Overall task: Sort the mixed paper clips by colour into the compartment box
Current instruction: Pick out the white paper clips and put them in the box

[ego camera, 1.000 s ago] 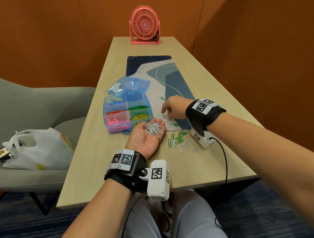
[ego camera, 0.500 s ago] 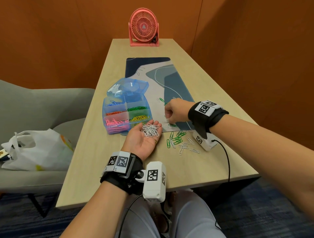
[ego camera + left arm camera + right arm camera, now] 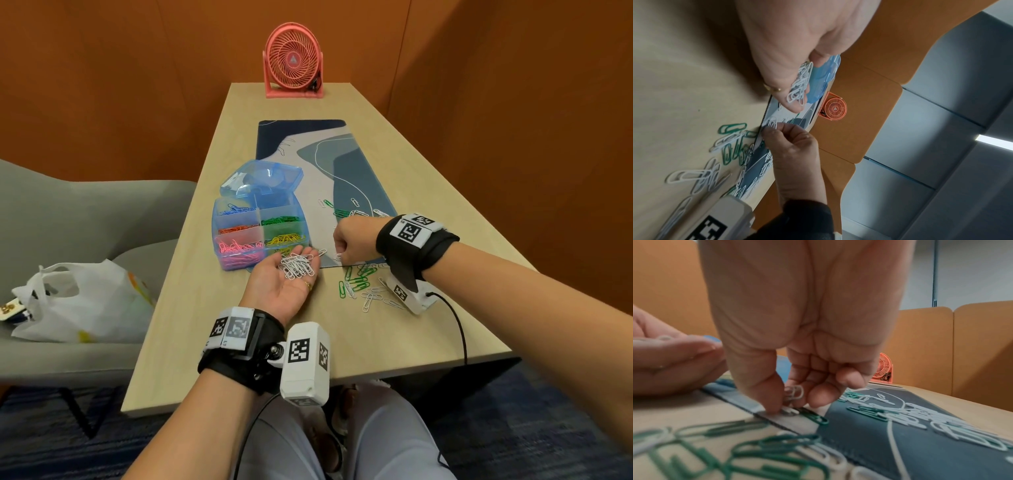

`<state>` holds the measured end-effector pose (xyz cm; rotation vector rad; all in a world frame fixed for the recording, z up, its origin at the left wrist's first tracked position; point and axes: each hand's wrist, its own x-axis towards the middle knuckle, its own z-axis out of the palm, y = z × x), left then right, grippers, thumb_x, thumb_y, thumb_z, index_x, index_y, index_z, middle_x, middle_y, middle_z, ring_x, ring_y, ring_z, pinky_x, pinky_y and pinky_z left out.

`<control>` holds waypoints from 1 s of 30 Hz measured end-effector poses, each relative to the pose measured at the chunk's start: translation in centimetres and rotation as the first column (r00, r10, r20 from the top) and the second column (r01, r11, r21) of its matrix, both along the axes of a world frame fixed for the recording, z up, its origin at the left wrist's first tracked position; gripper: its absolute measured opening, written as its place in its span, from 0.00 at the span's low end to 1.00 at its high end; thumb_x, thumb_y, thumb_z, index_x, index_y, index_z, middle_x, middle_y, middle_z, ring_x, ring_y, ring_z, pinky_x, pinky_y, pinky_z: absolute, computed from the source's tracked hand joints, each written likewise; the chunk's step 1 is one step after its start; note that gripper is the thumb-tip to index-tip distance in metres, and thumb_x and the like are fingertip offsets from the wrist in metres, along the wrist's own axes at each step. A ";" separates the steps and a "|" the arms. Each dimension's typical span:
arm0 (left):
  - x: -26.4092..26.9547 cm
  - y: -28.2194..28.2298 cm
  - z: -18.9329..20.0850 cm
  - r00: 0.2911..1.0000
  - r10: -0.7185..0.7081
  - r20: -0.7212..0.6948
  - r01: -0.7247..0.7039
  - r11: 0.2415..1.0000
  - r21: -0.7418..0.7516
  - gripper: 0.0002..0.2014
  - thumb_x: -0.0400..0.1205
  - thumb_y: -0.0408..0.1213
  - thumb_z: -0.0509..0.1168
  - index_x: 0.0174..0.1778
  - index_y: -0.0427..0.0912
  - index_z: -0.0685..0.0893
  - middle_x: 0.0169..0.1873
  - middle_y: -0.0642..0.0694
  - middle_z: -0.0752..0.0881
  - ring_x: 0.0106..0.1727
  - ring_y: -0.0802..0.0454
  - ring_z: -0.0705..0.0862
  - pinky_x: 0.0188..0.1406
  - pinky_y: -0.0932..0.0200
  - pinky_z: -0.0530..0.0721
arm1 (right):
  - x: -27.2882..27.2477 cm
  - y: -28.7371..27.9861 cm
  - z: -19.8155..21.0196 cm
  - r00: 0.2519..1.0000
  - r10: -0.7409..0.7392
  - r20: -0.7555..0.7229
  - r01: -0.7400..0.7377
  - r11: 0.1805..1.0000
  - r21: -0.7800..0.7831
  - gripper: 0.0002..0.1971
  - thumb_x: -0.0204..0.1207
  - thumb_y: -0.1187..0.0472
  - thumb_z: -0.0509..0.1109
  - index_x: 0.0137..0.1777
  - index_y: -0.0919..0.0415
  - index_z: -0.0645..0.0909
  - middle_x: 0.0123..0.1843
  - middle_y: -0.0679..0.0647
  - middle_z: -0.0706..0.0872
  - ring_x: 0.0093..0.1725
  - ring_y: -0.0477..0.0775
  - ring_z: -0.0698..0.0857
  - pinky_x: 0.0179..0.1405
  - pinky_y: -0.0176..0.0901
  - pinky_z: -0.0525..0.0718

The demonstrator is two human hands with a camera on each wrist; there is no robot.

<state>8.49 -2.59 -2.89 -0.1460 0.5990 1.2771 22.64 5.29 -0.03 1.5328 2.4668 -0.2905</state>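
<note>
Your right hand (image 3: 354, 240) came down knuckles-up at the near edge of the mat (image 3: 349, 178), thumb and fingertips (image 3: 816, 400) curled tight and pinching white clips (image 3: 795, 392), thin wire loops bunched between them. Right under that pinch one more white clip lay flat on the mat's stitched edge, touching a green clip (image 3: 813, 416). Just beside the pinch, to its left, your left hand (image 3: 284, 281) lay palm-up and relaxed on the table (image 3: 394, 342), fingers nearly straight, cupping a loose heap of white clips (image 3: 297, 266). A thin gold ring (image 3: 772, 88) sat on one finger.

Past your left fingertips stood the box (image 3: 258, 233), clear blue plastic with its domed lid (image 3: 263, 176) thrown back. Its cells held blue, orange, pink, green and yellow wire, each colour apart. The cell nearest your fingertips I couldn't read.

Below your right wrist, scattered clips (image 3: 359, 284) lay on smooth pale wood, green and white mixed, some overlapping. More lay beyond your knuckles on the mat's dark patch (image 3: 920, 421). The table's near edge lay well back from the pinch, with bare wood between. Far off at the table's end stood a round pink fan (image 3: 293, 61).
</note>
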 end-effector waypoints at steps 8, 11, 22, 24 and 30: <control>-0.5 -0.1 0.0 0.999 0.028 -0.015 -0.028 1.000 -0.010 0.20 0.89 0.40 0.46 0.52 0.26 0.77 0.47 0.33 0.80 0.62 0.41 0.77 0.60 0.46 0.74 | -1.1 0.3 0.0 0.986 0.031 -0.165 -0.018 0.997 0.079 0.05 0.76 0.63 0.65 0.44 0.61 0.82 0.42 0.55 0.82 0.42 0.55 0.79 0.39 0.40 0.72; -0.9 -0.1 -0.1 0.999 0.041 -0.009 -0.042 0.999 -0.016 0.20 0.89 0.40 0.47 0.50 0.27 0.77 0.46 0.33 0.80 0.60 0.42 0.77 0.59 0.46 0.75 | -2.2 0.5 -0.5 0.987 0.051 -0.151 -0.039 0.996 0.081 0.07 0.75 0.64 0.66 0.49 0.63 0.85 0.45 0.56 0.85 0.44 0.55 0.80 0.41 0.38 0.73; -1.0 -0.1 0.0 0.999 0.042 0.003 -0.041 0.999 -0.023 0.20 0.89 0.40 0.47 0.50 0.27 0.77 0.47 0.34 0.80 0.66 0.43 0.77 0.61 0.46 0.74 | -2.0 0.4 -0.3 0.997 0.046 -0.057 -0.043 0.998 0.044 0.02 0.74 0.62 0.68 0.41 0.59 0.78 0.41 0.55 0.81 0.42 0.57 0.78 0.40 0.41 0.75; -0.9 -0.2 0.1 0.999 0.035 -0.008 -0.035 0.999 -0.026 0.20 0.89 0.40 0.47 0.50 0.27 0.77 0.47 0.33 0.80 0.68 0.42 0.76 0.61 0.46 0.74 | -1.9 0.2 -0.3 0.995 0.050 -0.086 -0.046 0.998 0.042 0.01 0.73 0.63 0.69 0.42 0.59 0.79 0.41 0.55 0.81 0.41 0.56 0.78 0.38 0.40 0.74; -0.9 -0.2 0.0 0.999 0.032 -0.032 -0.033 0.999 -0.024 0.19 0.89 0.40 0.47 0.49 0.28 0.77 0.48 0.34 0.80 0.62 0.41 0.77 0.61 0.46 0.74 | -1.0 0.2 0.5 0.977 -0.032 -0.212 0.035 0.999 0.007 0.03 0.73 0.66 0.68 0.44 0.60 0.83 0.39 0.51 0.83 0.39 0.51 0.82 0.32 0.34 0.76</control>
